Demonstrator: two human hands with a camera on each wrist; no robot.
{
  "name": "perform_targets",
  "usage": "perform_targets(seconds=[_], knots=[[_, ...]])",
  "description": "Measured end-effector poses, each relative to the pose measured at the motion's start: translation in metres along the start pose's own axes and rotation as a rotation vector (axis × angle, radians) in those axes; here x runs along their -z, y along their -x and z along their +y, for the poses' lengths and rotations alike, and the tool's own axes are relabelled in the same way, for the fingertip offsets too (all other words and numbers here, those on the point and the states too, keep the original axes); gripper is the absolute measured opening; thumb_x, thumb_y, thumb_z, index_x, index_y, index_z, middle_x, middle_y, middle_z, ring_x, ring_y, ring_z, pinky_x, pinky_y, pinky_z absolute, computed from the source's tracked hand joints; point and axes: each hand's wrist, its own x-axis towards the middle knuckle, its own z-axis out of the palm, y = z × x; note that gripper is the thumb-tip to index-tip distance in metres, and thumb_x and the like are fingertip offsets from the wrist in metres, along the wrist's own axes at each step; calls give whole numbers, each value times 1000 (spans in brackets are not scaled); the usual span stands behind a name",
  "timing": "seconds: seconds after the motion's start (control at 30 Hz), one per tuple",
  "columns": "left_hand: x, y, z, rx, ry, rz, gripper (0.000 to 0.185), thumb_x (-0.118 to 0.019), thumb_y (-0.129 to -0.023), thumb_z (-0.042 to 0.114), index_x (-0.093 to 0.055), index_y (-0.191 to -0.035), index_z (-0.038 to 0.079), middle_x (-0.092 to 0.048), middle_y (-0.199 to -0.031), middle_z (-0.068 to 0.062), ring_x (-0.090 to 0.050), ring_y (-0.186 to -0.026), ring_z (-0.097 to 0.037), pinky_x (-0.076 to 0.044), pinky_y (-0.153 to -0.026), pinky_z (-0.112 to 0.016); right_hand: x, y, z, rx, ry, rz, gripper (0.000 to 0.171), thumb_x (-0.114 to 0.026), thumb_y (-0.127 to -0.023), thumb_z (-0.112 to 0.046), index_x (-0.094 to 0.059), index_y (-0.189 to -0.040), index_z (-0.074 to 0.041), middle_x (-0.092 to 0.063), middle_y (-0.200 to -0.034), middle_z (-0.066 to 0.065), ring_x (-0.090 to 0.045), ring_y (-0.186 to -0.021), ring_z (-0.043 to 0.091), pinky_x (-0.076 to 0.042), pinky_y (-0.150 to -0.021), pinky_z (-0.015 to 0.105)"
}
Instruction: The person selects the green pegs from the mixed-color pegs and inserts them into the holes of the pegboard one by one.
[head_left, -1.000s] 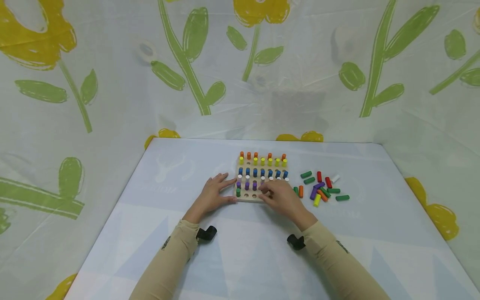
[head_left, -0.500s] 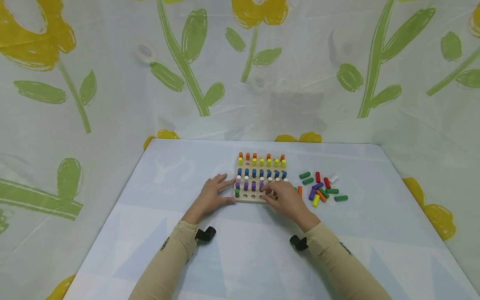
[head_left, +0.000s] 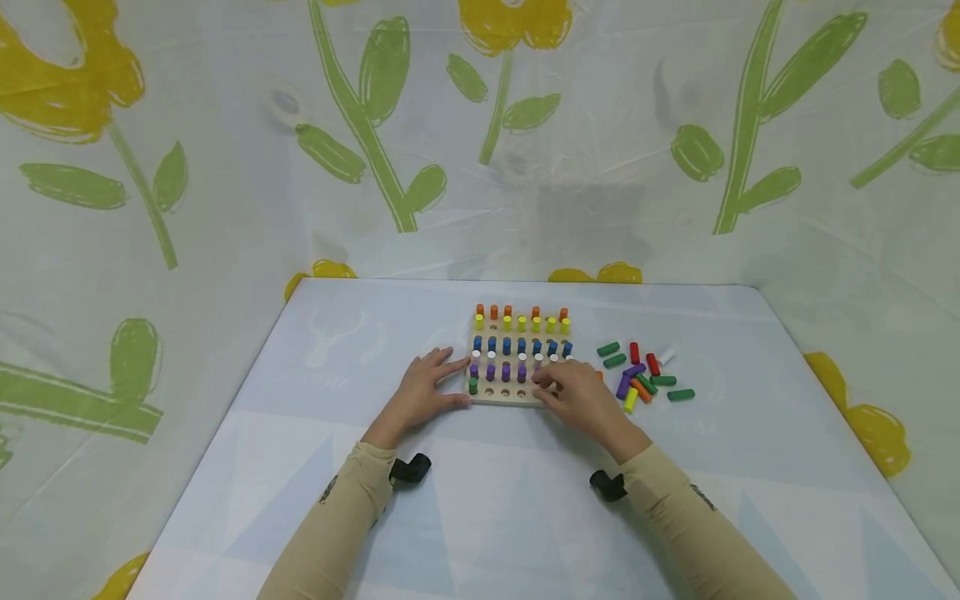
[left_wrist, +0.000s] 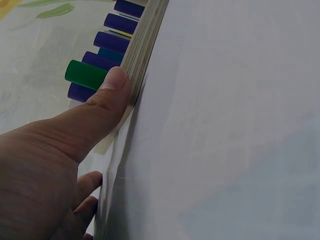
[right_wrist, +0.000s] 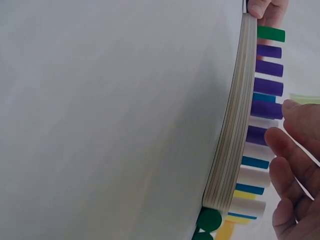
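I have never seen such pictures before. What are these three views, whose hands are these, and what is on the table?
These are a person's two bare hands, filmed by three cameras. The wide picture comes from a camera on the head, looking down at a pale table. The other two come from small cameras on each wrist, very close and turned sideways.

On the table lies a square wooden pegboard with upright coloured pegs in rows: orange, yellow, blue, white, purple, and one green peg at the near left corner. Beside the board lies a loose pile of coloured pegs.

The left hand steadies the board's left edge, thumb pressed against it. The right hand reaches over the purple row; whether it holds a peg cannot be seen.
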Motion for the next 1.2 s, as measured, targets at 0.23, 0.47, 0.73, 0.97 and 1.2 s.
perform_targets(seconds=[0.23,0.47,0.73,0.97,1.2], knots=[[-1,0,-1,-1,6,1,77,-79,-86,48,-48,-153,25,-29,-166,-13,-15,-155,-36,-4,-126,-55,3,4,6,-6,-11,2,16,-77,-93,-25,-75,-108,-18,-70,-94,-8,-59,-84,12,-54,-76,32],[0,0,-1,-1,5,6,77,-79,-86,47,-48,-153,25,-30,-165,-13,-17,-154,-37,-5,-125,-56,5,7,11,-31,2,1,18,-78,-92,-25,-75,-108,-18,-70,-96,-6,-58,-84,14,-54,-75,31],[0,0,-1,-7,3,2,78,-79,-86,48,-48,-153,24,-29,-165,-14,-16,-154,-38,-5,-125,-56,9,12,15,-46,13,6,21,-78,-92,-24,-75,-111,-16,-71,-97,-5,-57,-83,14,-53,-74,31],[-2,-2,-4,-9,8,3,76,-78,-86,48,-49,-153,24,-29,-165,-13,-16,-154,-37,-4,-125,-56,12,15,22,-77,32,11,20,-77,-92,-23,-75,-112,-19,-72,-100,-3,-55,-83,15,-49,-74,32],[-2,-1,-3,-7,6,3,77,-79,-86,49,-49,-153,24,-30,-165,-13,-17,-154,-37,-4,-125,-56,13,19,29,-104,51,19,29,-78,-91,-23,-74,-118,-16,-73,-111,1,-62,-101,23,-56,-90,43]])
